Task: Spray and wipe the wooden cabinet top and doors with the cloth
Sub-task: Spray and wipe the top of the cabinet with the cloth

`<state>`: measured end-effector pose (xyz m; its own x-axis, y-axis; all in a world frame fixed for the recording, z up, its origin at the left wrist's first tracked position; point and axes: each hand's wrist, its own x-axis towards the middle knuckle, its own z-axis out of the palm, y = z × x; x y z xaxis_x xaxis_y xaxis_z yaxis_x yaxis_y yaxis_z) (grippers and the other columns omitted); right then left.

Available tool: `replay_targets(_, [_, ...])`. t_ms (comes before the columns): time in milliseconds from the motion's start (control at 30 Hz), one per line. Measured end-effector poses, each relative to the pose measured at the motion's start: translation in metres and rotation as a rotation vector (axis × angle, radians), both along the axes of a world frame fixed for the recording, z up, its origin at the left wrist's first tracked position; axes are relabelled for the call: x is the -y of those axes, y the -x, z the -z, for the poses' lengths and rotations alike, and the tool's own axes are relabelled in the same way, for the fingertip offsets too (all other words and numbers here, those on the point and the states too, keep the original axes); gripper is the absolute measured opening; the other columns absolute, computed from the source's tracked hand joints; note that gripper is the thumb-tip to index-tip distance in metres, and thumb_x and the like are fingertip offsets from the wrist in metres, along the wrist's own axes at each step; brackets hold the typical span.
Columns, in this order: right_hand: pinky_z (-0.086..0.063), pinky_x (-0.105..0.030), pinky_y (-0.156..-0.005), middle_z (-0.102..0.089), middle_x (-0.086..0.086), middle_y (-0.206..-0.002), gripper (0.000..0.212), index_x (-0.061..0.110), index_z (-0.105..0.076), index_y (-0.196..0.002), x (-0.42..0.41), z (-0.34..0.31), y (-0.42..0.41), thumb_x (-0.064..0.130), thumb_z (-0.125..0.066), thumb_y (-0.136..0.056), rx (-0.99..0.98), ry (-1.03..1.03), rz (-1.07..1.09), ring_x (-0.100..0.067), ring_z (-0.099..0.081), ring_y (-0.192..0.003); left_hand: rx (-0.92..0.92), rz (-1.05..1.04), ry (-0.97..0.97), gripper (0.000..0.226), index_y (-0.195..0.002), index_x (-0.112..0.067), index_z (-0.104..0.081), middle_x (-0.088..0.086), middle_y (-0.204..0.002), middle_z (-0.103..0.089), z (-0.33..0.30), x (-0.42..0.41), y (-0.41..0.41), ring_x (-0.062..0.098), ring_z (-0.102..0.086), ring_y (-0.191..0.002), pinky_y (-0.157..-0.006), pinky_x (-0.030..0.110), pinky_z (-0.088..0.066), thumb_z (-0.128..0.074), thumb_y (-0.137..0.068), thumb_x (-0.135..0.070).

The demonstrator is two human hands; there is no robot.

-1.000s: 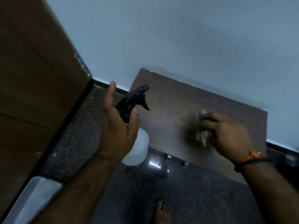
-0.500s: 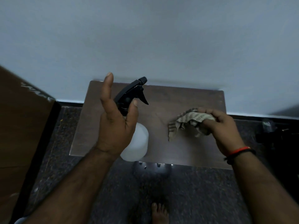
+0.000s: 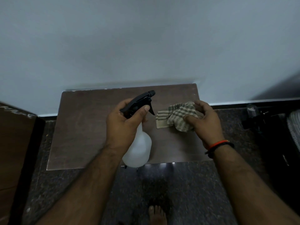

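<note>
Compared with half a second earlier, the left hand (image 3: 121, 127) is now gripping the sprayer differently: its fingers, then raised straight, are curling over the black head, and the thumb is lying along the near side by the trigger. The cloth (image 3: 176, 117) is now lying more spread out, with one corner flat on the wood. The cabinet top (image 3: 86, 127) is sitting squarer in the head view than before.

The left fingers are closing around the neck of the bottle (image 3: 138, 150). The bottle body is translucent white plastic, rounded and bulbous, narrowing to the neck. Its black plastic spray head (image 3: 141, 99) is angular, with a pointed trigger hanging below. The bottle's long axis is running from the near edge of the surface up and away, with the nozzle pointing toward the wall (image 3: 146, 46) and slightly right.

The right hand (image 3: 206, 122) is holding the cloth, fingers bunching its right part while the left part is resting on the surface. The cloth is a soft woven piece, pale with dark checked stripes, crumpled. It is lying on the right half of the cabinet top, just right of the spray head. A red and black band (image 3: 219, 146) is circling the right wrist.

The cabinet top is a dark brown, rectangular wood-grain panel with a matt face, standing against the plain pale wall. The floor (image 3: 186, 192) is dark speckled stone. A bare foot (image 3: 156, 215) is showing at the bottom edge.
</note>
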<state>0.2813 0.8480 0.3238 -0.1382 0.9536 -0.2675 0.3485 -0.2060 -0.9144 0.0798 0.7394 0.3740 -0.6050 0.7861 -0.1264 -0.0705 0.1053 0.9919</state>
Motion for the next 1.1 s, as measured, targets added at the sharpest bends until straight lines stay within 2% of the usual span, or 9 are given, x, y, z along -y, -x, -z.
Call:
replay_targets(133, [-0.054, -0.032, -0.095, -0.066, -0.005, -0.118, 0.047, 0.013, -0.064, -0.120, -0.003, 0.000, 0.000, -0.001, -0.078, -0.077, 0.083, -0.057, -0.013, -0.016, -0.066, -0.102, -0.029, 0.004, -0.011, 0.018, -0.085, -0.015, -0.068, -0.003, -0.070, -0.072, 0.010, -0.008, -0.004, 0.016, -0.066, -0.061, -0.060, 0.031, -0.056, -0.082, -0.080, -0.005])
replay_targets(267, [-0.036, -0.016, -0.104, -0.054, -0.015, -0.137, 0.047, 0.002, -0.066, -0.122, -0.004, 0.003, 0.004, 0.000, -0.073, -0.076, 0.353, -0.304, -0.072, -0.024, -0.054, -0.122, -0.106, -0.012, 0.014, 0.033, -0.076, -0.019, -0.052, 0.019, -0.074, -0.063, 0.022, -0.013, -0.004, 0.024, -0.059, -0.069, -0.061, 0.035, -0.051, -0.083, -0.082, -0.011])
replay_targets(367, [-0.046, -0.030, -0.099, -0.045, -0.016, -0.147, 0.043, 0.002, -0.064, -0.123, 0.000, 0.013, 0.012, -0.003, -0.068, -0.081, 0.466, -0.499, -0.057, -0.027, -0.052, -0.123, -0.143, -0.024, 0.045, 0.036, -0.077, -0.025, -0.048, -0.002, -0.073, -0.063, 0.030, -0.019, -0.005, 0.013, -0.059, -0.066, -0.058, 0.029, -0.049, -0.081, -0.084, -0.014])
replay_targets(467, [-0.058, -0.046, -0.080, -0.041, -0.014, -0.153, 0.039, 0.009, -0.064, -0.122, 0.001, 0.040, 0.018, -0.002, -0.067, -0.085, 0.608, -0.535, -0.203, -0.039, -0.058, -0.117, -0.121, -0.008, 0.038, 0.033, -0.079, -0.037, -0.050, 0.018, -0.099, -0.073, 0.038, -0.023, -0.007, 0.038, -0.070, -0.092, -0.077, 0.052, -0.057, -0.077, -0.084, -0.021])
replay_targets(600, [-0.053, -0.050, -0.095, -0.045, -0.013, -0.150, 0.045, 0.015, -0.059, -0.133, 0.009, 0.070, 0.022, 0.014, -0.069, -0.089, 0.712, -0.392, -0.437, -0.036, -0.051, -0.127, -0.134, 0.008, 0.009, 0.035, -0.086, -0.029, -0.047, -0.003, -0.101, -0.078, 0.044, -0.026, -0.011, 0.021, -0.073, -0.100, -0.085, 0.042, -0.060, -0.070, -0.091, -0.003])
replay_targets(700, [-0.049, -0.051, -0.101, -0.048, -0.014, -0.145, 0.054, 0.015, -0.057, -0.136, 0.006, 0.072, 0.024, 0.030, -0.072, -0.087, 0.748, -0.388, -0.446, -0.034, -0.048, -0.127, -0.147, 0.014, 0.005, 0.040, -0.086, -0.036, -0.048, -0.003, -0.104, -0.076, 0.049, -0.028, -0.011, 0.015, -0.073, -0.100, -0.082, 0.031, -0.058, -0.069, -0.092, -0.003])
replay_targets(833, [-0.038, -0.052, -0.109, -0.028, -0.014, -0.159, 0.067, 0.023, -0.045, -0.146, -0.004, 0.074, 0.027, 0.047, -0.066, -0.088, 0.877, -0.432, -0.450, -0.038, -0.032, -0.139, -0.200, 0.025, -0.005, 0.047, -0.083, -0.053, -0.050, 0.000, -0.102, -0.074, 0.052, -0.031, -0.009, 0.014, -0.070, -0.092, -0.075, 0.030, -0.056, -0.068, -0.090, -0.011])
replay_targets(933, [-0.017, -0.055, -0.121, -0.011, -0.012, -0.166, 0.075, 0.029, -0.033, -0.154, -0.015, 0.082, 0.031, 0.051, -0.063, -0.088, 0.889, -0.457, -0.509, -0.038, -0.010, -0.151, -0.214, 0.078, -0.004, 0.041, -0.097, -0.039, -0.047, -0.007, -0.102, -0.071, 0.054, -0.030, -0.008, 0.008, -0.068, -0.088, -0.073, 0.032, -0.056, -0.066, -0.089, -0.003])
replay_targets(1100, [-0.006, -0.053, -0.123, -0.007, -0.007, -0.168, 0.072, 0.032, -0.025, -0.157, -0.023, 0.098, 0.035, 0.056, -0.043, -0.091, 0.861, -0.417, -0.536, -0.031, -0.001, -0.154, -0.146, 0.252, 0.040, 0.031, -0.113, -0.030, -0.058, -0.006, -0.108, -0.068, 0.061, -0.034, -0.004, 0.031, -0.068, -0.080, -0.067, 0.041, -0.058, -0.066, -0.087, -0.015])
